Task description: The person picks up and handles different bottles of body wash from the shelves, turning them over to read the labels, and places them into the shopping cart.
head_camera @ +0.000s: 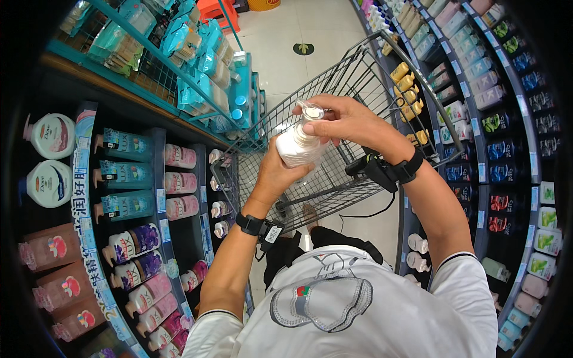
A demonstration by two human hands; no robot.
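Note:
A white pump bottle (293,145) with a clear plastic pump head is held tilted in front of me, above a wire shopping cart (331,197). Around the bottle's lower body wraps my left hand (275,170), its thumb along the underside. The fingers and thumb of my right hand (342,118) close on the bottle's neck and pump collar. Each wrist wears a black strap with a small device, and a black cable hangs from the right one.
Shelves of Lux pump bottles (130,176) and Dove bottles (49,136) stand at left. Behind them a teal rack (147,44) holds bagged goods. Curved shelves at right carry yellow bottles (409,96) and Clear bottles (501,174). An orange stool (219,11) stands farther up the tiled aisle.

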